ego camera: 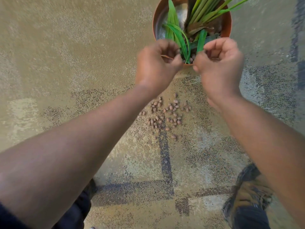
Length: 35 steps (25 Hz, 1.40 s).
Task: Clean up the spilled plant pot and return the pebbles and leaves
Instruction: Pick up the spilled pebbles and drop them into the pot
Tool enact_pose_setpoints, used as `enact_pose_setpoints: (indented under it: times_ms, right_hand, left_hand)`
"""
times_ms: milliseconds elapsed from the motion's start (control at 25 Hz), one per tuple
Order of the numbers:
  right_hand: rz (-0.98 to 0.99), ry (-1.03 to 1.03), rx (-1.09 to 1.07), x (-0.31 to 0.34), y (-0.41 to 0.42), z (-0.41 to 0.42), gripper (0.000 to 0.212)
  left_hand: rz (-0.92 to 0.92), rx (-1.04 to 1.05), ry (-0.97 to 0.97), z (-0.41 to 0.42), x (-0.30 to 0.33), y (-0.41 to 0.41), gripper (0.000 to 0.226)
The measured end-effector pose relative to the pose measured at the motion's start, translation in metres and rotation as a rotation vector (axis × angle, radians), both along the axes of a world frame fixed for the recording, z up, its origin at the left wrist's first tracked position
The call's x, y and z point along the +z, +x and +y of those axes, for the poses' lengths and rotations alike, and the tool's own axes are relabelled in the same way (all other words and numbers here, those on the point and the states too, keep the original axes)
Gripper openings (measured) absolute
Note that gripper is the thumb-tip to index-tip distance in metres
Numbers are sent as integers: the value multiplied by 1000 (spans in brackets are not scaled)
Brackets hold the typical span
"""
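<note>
The floor (66, 63) is rough and speckled. At the far side stands the pot (228, 27), upright, leaves (179, 38) inside. My left hand (156, 65) and right hand (219, 66) hover curled over its near rim; what each grip holds I cannot tell. Pebbles (165, 116) lie scattered nearer me; tipping carelessly, I could drop more outside the rim.

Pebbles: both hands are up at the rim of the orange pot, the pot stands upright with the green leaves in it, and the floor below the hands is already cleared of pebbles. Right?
Not quite. The head view shows a scatter of brown pebbles lying on the floor below the hands, so it is not cleared. The rest holds: left hand and right hand are at the rim of the upright orange pot, with green leaves in it.
</note>
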State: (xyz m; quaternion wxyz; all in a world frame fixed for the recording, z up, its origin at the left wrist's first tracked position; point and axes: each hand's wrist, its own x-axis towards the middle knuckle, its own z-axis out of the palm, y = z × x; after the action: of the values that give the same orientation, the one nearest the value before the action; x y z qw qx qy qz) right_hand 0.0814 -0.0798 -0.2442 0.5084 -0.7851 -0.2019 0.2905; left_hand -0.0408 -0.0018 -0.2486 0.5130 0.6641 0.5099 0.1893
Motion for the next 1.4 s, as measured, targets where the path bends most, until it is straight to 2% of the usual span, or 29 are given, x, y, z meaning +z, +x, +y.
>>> enact_pose_setpoints:
  times_ms: [80, 160, 240, 400, 480, 560, 680, 760, 800, 1000, 1120, 1240, 1400]
  right_hand:
    - [91, -74, -36, -5, 7, 13, 22]
    - [148, -121, -26, -12, 9, 18, 23]
    - [95, -131, 4, -18, 8, 13, 24]
    - [24, -194, 63, -34, -2, -20, 22]
    - [-2, -328, 143, -50, -9, -40, 21]
    - [-45, -517, 272, -70, -14, -59, 24]
    - [-61, -761, 521, -96, -25, -79, 50]
    - [-95, -837, 654, -108, -31, -87, 70]
    - [-144, -846, 701, -113, -32, -88, 72]
    - [-344, -784, 761, -123, -28, -89, 24]
    - [-463, -767, 854, -124, -26, -92, 29]
    - [-533, -764, 910, -126, -25, -91, 37]
    - [-568, -763, 972, -126, -20, -83, 22]
  left_hand:
    - [49, 39, 19, 16, -4, 13, 7]
    - [76, 62, 19, 23, -10, 16, 13]
    - [91, 84, 30, 22, -15, 12, 19]
    - [82, 101, -19, -4, -30, -15, 16]
    - [201, 52, -65, -22, -47, -36, 16]
    - [397, -32, -132, -39, -70, -60, 24]
    - [659, -164, -242, -60, -100, -94, 49]
    - [722, -222, -254, -69, -111, -111, 53]
    - [722, -250, -251, -71, -114, -117, 51]
    - [677, -296, -170, -75, -120, -121, 34]
    - [640, -304, -94, -74, -122, -120, 20]
    - [620, -361, -24, -71, -121, -119, 21]
    - [653, -454, 23, -66, -119, -116, 21]
